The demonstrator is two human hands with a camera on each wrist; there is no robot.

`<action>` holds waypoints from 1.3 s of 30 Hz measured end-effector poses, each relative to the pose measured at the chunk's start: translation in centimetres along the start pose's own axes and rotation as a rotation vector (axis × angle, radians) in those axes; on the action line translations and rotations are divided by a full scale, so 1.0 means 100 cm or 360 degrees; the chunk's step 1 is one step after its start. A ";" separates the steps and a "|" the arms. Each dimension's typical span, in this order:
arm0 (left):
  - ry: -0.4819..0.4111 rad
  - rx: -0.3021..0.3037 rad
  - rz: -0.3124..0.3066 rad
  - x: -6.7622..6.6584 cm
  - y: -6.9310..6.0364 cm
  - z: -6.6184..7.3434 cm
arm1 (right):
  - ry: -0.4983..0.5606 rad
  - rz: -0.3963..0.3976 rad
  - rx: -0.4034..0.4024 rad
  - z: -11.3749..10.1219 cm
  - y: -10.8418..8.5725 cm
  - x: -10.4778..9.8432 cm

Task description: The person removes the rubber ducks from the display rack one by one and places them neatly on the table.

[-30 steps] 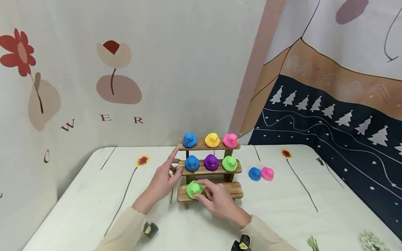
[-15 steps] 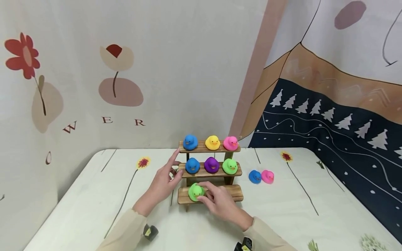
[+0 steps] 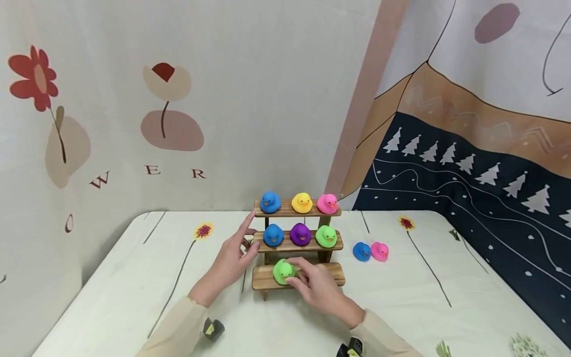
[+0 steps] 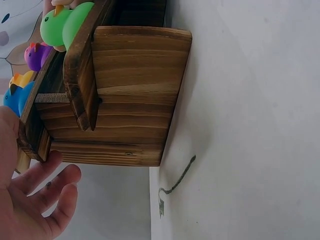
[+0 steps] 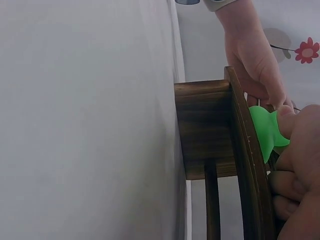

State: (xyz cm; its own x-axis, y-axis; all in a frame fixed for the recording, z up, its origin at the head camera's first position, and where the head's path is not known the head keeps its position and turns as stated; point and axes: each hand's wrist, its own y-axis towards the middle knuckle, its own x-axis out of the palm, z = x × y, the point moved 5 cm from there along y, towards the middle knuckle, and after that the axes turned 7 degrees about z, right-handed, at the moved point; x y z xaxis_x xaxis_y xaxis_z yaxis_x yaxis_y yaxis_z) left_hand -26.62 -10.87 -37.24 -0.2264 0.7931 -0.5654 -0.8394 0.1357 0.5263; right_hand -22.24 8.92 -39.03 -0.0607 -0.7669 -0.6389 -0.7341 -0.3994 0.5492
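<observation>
1. The right hand pinches the lower green duck between thumb and fingers; the left hand has its fingers loosely spread, touching the left side of the wooden stand.
2. The lower green duck is upright on the stand's bottom shelf, a little left of the middle, its beak towards the person. Bare wood shows to its left.
3. On the middle shelf, from left to right, sit a blue duck, a purple duck and an upper green duck.
4. The top shelf carries another blue duck at the left, a yellow duck right of centre and a pink duck at the right end.
5. Right of the stand, a loose blue duck and a loose pink duck stand side by side on the desk.
6. The desk's white cover is printed with long-stemmed flowers.
7. Behind it hangs a pale backdrop with flowers and letters; at the right is a dark panel with white trees.
8. Both sleeves are beige.
</observation>
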 end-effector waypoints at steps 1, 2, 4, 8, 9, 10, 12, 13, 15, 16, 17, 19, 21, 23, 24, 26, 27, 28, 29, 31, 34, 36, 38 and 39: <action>0.0001 0.0002 0.0000 0.000 0.000 0.000 | 0.0002 -0.0004 0.0003 0.000 0.000 -0.001; 0.0001 0.0001 -0.0002 0.000 0.001 0.000 | 0.0004 -0.0010 0.0008 0.001 0.000 -0.001; 0.0002 0.0004 -0.0002 0.000 0.001 0.000 | 0.0000 -0.0018 0.0015 0.001 0.000 -0.002; -0.0010 0.0009 -0.0001 0.000 0.002 0.001 | -0.0022 -0.0013 0.0028 0.004 -0.001 -0.005; -0.0014 0.0012 0.0000 0.000 0.002 0.001 | -0.0031 -0.0007 0.0029 0.004 -0.001 -0.005; -0.0014 0.0011 0.0000 0.000 0.002 0.000 | -0.0034 -0.0005 0.0034 0.004 -0.002 -0.006; -0.0010 0.0003 -0.0002 0.000 0.001 0.000 | -0.0031 -0.0004 0.0040 0.005 -0.004 -0.006; -0.0008 -0.0003 -0.0003 0.000 0.000 -0.001 | -0.0029 -0.0004 0.0042 0.006 -0.005 -0.006; -0.0003 -0.0010 -0.0007 0.001 -0.001 -0.001 | -0.0025 0.0000 0.0043 0.006 -0.006 -0.007; -0.0001 -0.0011 -0.0009 0.001 -0.002 -0.002 | -0.0023 0.0002 0.0046 0.007 -0.007 -0.007; -0.0002 -0.0014 -0.0010 0.001 -0.002 -0.002 | -0.0021 0.0007 0.0047 0.007 -0.008 -0.008; -0.0010 -0.0013 -0.0009 0.001 -0.002 -0.001 | -0.0018 0.0015 0.0049 0.009 -0.009 -0.009; -0.0014 -0.0010 -0.0005 0.002 -0.002 -0.001 | -0.0015 0.0022 0.0046 0.010 -0.010 -0.010; -0.0015 -0.0006 -0.0001 0.001 -0.002 -0.001 | -0.0016 0.0029 0.0035 0.010 -0.010 -0.011; -0.0013 -0.0002 0.0001 0.001 -0.001 -0.001 | -0.0022 0.0033 0.0028 0.011 -0.010 -0.012; -0.0008 0.0004 0.0003 0.000 -0.001 -0.001 | -0.0037 0.0047 0.0019 0.012 -0.010 -0.013; -0.0005 0.0009 0.0004 0.000 0.000 -0.001 | -0.0049 0.0056 0.0015 0.012 -0.010 -0.014; -0.0005 0.0011 0.0005 0.000 0.000 -0.001 | -0.0059 0.0065 0.0012 0.012 -0.010 -0.015; -0.0005 0.0012 0.0007 -0.001 0.000 -0.001 | -0.0065 0.0072 0.0009 0.013 -0.010 -0.016; -0.0010 0.0015 0.0010 -0.001 0.000 -0.001 | -0.0072 0.0081 0.0011 0.014 -0.010 -0.018; -0.0017 0.0021 0.0013 -0.002 0.000 -0.001 | -0.0063 0.0085 0.0010 0.015 -0.011 -0.021; -0.0023 0.0025 0.0011 -0.001 0.000 -0.001 | -0.0055 0.0088 0.0016 0.016 -0.013 -0.022; -0.0023 0.0026 0.0007 -0.001 0.000 -0.001 | -0.0045 0.0095 0.0021 0.017 -0.014 -0.024; -0.0023 0.0025 0.0005 0.000 0.001 -0.002 | -0.0043 0.0097 0.0024 0.017 -0.014 -0.025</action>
State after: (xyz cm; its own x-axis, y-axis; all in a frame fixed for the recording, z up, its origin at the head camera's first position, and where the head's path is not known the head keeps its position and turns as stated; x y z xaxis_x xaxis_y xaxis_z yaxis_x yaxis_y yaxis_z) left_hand -26.73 -10.99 -37.28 -0.2217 0.8021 -0.5545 -0.8309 0.1422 0.5379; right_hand -22.23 12.29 -39.15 -0.1235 -0.7757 -0.6189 -0.7386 -0.3447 0.5794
